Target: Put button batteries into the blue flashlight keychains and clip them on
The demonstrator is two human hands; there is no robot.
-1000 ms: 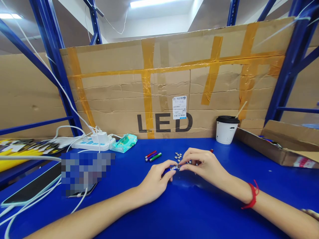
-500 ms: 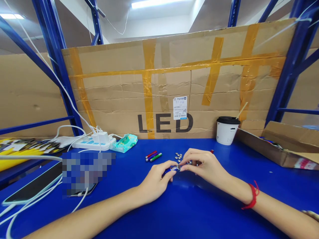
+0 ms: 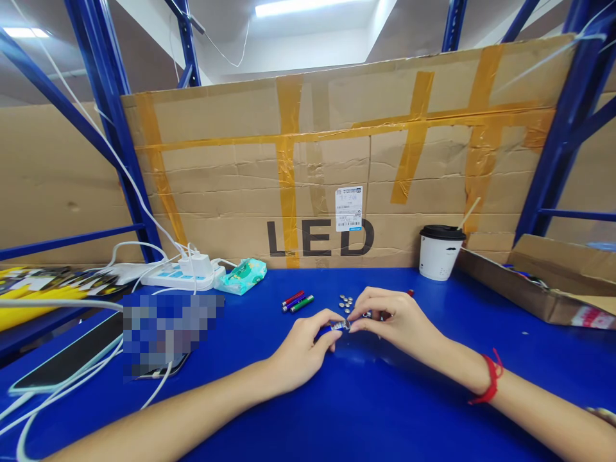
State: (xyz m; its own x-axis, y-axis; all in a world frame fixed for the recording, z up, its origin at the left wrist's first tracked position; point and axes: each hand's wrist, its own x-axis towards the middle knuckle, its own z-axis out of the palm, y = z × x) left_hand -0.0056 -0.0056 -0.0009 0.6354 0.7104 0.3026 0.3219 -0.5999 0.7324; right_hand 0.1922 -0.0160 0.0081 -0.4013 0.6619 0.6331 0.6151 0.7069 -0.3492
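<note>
My left hand (image 3: 301, 350) is closed around a small blue tube like a mini penlight (image 3: 339, 325), its clear, silvery end pointing right. Thumb and forefinger of my right hand (image 3: 397, 321) are pinched at that end, on a small silver part (image 3: 348, 326) whose kind I cannot make out. Beneath the right palm lie shiny and dark red bits, mostly hidden. Just behind the hands, several round silver button cells (image 3: 345, 301) lie loose. To their left rest three slim metal tubes side by side: a red one (image 3: 293, 298), a purple one (image 3: 294, 304) and a green one (image 3: 303, 303).
At the back right stands a paper cup (image 3: 439, 256) with a black lid and stick, beside an open cardboard box (image 3: 543, 295). A power strip (image 3: 178, 277), a teal packet (image 3: 243, 277), phones and white cables occupy the left. A cardboard wall (image 3: 231, 192) closes off the back.
The whole view has shifted very slightly. Both hands keep the same grip at the penlight's end, with hardly any movement.
</note>
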